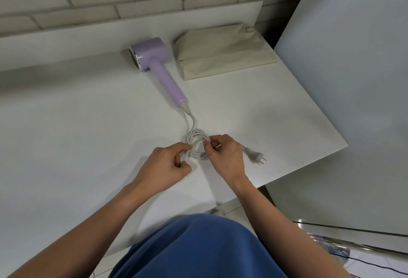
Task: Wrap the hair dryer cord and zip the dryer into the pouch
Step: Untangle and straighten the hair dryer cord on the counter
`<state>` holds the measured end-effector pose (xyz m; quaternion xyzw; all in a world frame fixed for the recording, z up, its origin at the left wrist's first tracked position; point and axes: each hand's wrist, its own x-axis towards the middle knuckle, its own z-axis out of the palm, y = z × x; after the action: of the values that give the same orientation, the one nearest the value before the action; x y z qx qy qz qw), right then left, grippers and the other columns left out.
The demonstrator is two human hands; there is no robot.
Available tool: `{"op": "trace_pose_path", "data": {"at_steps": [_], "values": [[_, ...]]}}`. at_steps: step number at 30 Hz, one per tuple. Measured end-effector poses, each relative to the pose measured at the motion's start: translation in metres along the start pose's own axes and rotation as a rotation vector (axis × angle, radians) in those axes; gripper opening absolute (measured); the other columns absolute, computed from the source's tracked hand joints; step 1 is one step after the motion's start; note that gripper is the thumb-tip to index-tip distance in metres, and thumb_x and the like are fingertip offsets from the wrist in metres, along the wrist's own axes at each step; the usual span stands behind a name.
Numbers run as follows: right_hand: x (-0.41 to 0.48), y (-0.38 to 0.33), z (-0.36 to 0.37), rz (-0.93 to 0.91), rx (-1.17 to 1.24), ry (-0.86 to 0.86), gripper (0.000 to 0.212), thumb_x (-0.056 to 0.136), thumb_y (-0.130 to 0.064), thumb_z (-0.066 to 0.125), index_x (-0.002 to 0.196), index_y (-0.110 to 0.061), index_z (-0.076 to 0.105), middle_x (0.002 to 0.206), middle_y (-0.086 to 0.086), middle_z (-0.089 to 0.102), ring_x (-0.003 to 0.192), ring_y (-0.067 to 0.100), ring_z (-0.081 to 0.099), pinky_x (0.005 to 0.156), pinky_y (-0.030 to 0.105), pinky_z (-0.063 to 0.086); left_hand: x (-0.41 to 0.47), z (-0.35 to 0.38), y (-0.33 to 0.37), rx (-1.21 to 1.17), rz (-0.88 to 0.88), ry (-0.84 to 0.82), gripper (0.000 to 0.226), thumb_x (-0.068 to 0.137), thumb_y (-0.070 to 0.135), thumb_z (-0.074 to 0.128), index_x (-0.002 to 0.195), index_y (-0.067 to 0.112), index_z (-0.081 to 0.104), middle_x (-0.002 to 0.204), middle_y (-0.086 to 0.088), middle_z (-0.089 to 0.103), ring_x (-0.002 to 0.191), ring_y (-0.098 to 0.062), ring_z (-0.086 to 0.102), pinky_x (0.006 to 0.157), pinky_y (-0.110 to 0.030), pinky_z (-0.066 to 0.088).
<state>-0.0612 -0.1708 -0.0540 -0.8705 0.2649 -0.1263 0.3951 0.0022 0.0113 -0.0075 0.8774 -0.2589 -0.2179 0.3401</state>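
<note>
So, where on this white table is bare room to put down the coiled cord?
The widest bare patch of the white table lies left of the lilac hair dryer and the left hand. A smaller one lies between the beige fabric pouch and the white plug. It is crowded at the white coiled cord, which the right hand also holds.

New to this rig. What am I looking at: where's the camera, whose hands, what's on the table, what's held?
No robot: one wide-angle camera on a person's head looks down at their own bare hands. On the white table lie a lilac plastic hair dryer and, to its right, a beige fabric pouch. The dryer's white cord is coiled into small loops; the left hand grips one side of the coil, the right hand pinches the other. The two-pin plug lies loose on the table beyond the right hand.
</note>
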Motion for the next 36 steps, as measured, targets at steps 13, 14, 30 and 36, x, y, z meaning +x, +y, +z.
{"op": "trace_pose_path", "data": {"at_steps": [13,14,30,36], "values": [[0.004,0.008,0.003,-0.073,-0.082,-0.027,0.032,0.095,-0.037,0.065,0.074,-0.013,0.069,0.074,0.001,0.063,0.068,0.02,0.059,0.065,0.039,0.05,0.032,0.025,0.03,0.318,-0.051,0.107,0.014,0.088,0.016,0.048,0.101,0.014,0.053,0.106,0.0,0.058,0.085,-0.034,0.061,0.071,-0.041,0.051],[0.004,0.006,0.002,-0.073,-0.091,-0.037,0.031,0.095,-0.035,0.066,0.075,-0.012,0.07,0.075,0.002,0.063,0.069,0.021,0.06,0.066,0.04,0.051,0.033,0.027,0.03,0.31,-0.04,0.129,0.016,0.091,0.023,0.048,0.104,0.015,0.054,0.107,-0.001,0.06,0.086,-0.034,0.062,0.07,-0.04,0.051],[0.012,0.021,-0.022,-0.131,-0.124,0.058,0.044,0.096,-0.024,0.067,0.06,-0.024,0.042,0.058,-0.003,0.043,0.058,0.017,0.043,0.053,0.023,0.029,0.014,-0.024,-0.002,-0.116,0.063,0.001,0.017,0.104,0.023,0.055,0.102,0.021,0.072,0.101,0.006,0.066,0.095,-0.009,0.064,0.086,-0.02,0.047],[0.012,0.021,-0.014,-0.084,-0.157,0.027,0.024,0.095,-0.03,0.067,0.074,-0.018,0.068,0.074,-0.003,0.057,0.06,0.021,0.058,0.055,0.034,0.048,0.023,-0.022,0.007,0.125,0.094,-0.127,0.035,0.103,0.013,0.044,0.127,0.03,0.064,0.105,0.005,0.059,0.101,-0.016,0.059,0.091,-0.031,0.047]]}}
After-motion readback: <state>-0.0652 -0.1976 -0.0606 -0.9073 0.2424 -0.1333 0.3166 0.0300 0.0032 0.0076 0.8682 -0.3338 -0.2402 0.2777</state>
